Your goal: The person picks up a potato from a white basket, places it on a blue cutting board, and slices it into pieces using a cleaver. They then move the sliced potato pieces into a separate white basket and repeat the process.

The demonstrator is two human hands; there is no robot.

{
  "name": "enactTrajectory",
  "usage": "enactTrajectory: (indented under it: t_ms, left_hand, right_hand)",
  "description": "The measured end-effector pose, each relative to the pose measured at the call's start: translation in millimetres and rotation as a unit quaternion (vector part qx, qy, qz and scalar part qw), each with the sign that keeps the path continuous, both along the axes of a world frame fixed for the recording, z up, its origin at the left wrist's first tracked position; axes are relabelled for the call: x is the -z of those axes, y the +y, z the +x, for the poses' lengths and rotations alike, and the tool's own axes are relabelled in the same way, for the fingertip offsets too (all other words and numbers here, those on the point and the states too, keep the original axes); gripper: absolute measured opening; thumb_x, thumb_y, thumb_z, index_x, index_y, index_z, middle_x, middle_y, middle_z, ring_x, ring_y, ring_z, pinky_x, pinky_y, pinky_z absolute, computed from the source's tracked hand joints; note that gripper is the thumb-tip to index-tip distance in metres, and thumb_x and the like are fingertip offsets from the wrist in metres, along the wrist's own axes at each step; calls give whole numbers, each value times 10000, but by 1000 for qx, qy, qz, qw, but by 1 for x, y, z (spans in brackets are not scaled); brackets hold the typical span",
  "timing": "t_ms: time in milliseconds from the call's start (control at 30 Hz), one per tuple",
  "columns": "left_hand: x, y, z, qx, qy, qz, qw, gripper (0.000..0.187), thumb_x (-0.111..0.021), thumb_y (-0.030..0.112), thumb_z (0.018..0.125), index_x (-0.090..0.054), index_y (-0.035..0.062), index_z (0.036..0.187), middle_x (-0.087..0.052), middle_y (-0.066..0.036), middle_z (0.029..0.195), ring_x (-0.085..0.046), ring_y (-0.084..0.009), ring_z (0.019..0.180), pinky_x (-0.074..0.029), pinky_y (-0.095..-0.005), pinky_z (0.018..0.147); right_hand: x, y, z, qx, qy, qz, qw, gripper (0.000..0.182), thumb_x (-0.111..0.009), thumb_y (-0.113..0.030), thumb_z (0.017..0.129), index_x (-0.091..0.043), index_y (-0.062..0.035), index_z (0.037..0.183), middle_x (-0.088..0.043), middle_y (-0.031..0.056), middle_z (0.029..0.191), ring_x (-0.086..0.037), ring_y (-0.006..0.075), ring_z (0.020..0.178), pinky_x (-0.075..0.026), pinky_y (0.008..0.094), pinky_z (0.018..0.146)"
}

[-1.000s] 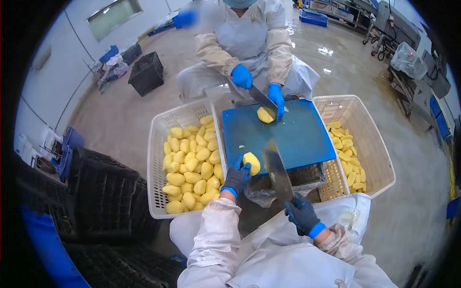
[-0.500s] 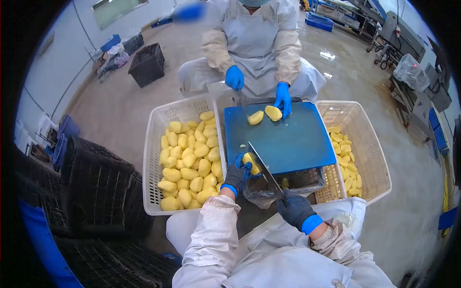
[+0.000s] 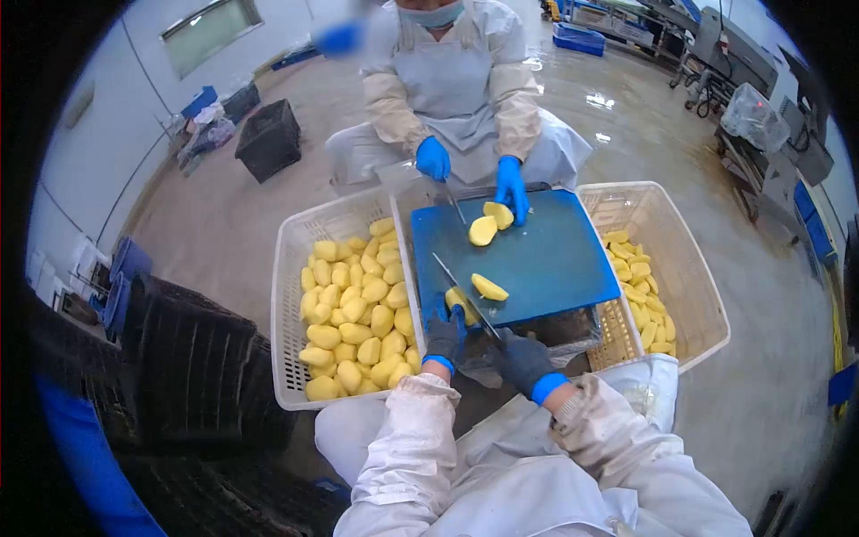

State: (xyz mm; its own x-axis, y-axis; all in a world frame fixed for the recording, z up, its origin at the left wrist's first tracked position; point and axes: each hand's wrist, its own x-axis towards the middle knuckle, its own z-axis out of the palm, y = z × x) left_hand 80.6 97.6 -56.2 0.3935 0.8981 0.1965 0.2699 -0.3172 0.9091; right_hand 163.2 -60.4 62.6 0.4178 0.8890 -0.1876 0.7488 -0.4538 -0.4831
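Note:
My right hand (image 3: 526, 365), in a dark glove with a blue cuff, grips a knife (image 3: 466, 296) whose blade slants up to the left over the near edge of the blue cutting board (image 3: 546, 268). Left of the blade, my gloved left hand (image 3: 444, 336) holds a peeled potato (image 3: 459, 304), partly hidden by the knife. A cut potato piece (image 3: 489, 287) lies on the board just right of the blade. Across the board, a co-worker's blue-gloved hand (image 3: 433, 158) holds another knife (image 3: 456, 204), and their other hand (image 3: 512, 188) touches one of two potato halves (image 3: 483, 231).
A white crate (image 3: 284, 295) of peeled potatoes stands left of the board. To the right is a white crate (image 3: 702, 286) with cut pieces. Dark crates (image 3: 192, 358) are stacked at the left. A black crate (image 3: 270, 141) sits on the floor farther back.
My knife has passed through the potato, and a cut piece now lies right of the blade. The co-worker's potato halves have shifted and their knife is more clearly visible. The view has tilted slightly.

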Motion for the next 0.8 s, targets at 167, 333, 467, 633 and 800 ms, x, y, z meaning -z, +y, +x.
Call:
enactTrajectory:
  t_ms: [167, 333, 467, 633, 800]
  left_hand:
    - [-34, -4, 13, 5, 108, 20, 994, 621, -561, 349, 837, -344, 0, 1303, -482, -279, 1184, -485, -415, 1063, -404, -423, 892]
    - [-40, -2, 47, 37, 288, 102, 952, 851, -596, 542, 735, -279, 68, 1367, -289, -290, 1359, -292, -437, 1251, -257, -443, 1037]
    - [-80, -10, 68, 82, 431, 103, 893, 884, -596, 615, 678, -314, 132, 1362, -200, -272, 1409, -207, -430, 1295, -176, -447, 1074]
    - [-69, 13, 69, 137, 421, 126, 888, 648, -647, 527, 680, -531, 124, 1174, -486, -206, 1213, -416, -380, 1162, -303, -447, 999]
    - [-52, 26, 73, 66, 231, 25, 970, 408, -679, 331, 697, -624, 102, 1031, -556, -161, 1151, -572, -292, 983, -449, -383, 865]
  right_hand:
    - [-6, -81, 5, 192, 429, 112, 876, 217, -557, -262, 862, -530, -86, 987, -575, 72, 627, -575, 175, 546, -451, 321, 467]
    - [31, -97, 20, 296, 519, 154, 787, 165, -563, -233, 865, -531, -83, 926, -522, 31, 596, -489, 103, 463, -408, 259, 406]
    - [64, -87, 34, 209, 575, 85, 787, 209, -571, -221, 854, -496, -60, 965, -507, 40, 606, -477, 121, 444, -417, 259, 399]
    - [52, -91, 29, 150, 606, 67, 778, 223, -582, -260, 858, -542, -51, 923, -521, 23, 597, -486, 103, 451, -414, 259, 406]
    - [56, -94, 23, 158, 603, 66, 779, 222, -582, -221, 857, -507, -31, 944, -547, 60, 597, -509, 133, 433, -423, 273, 397]
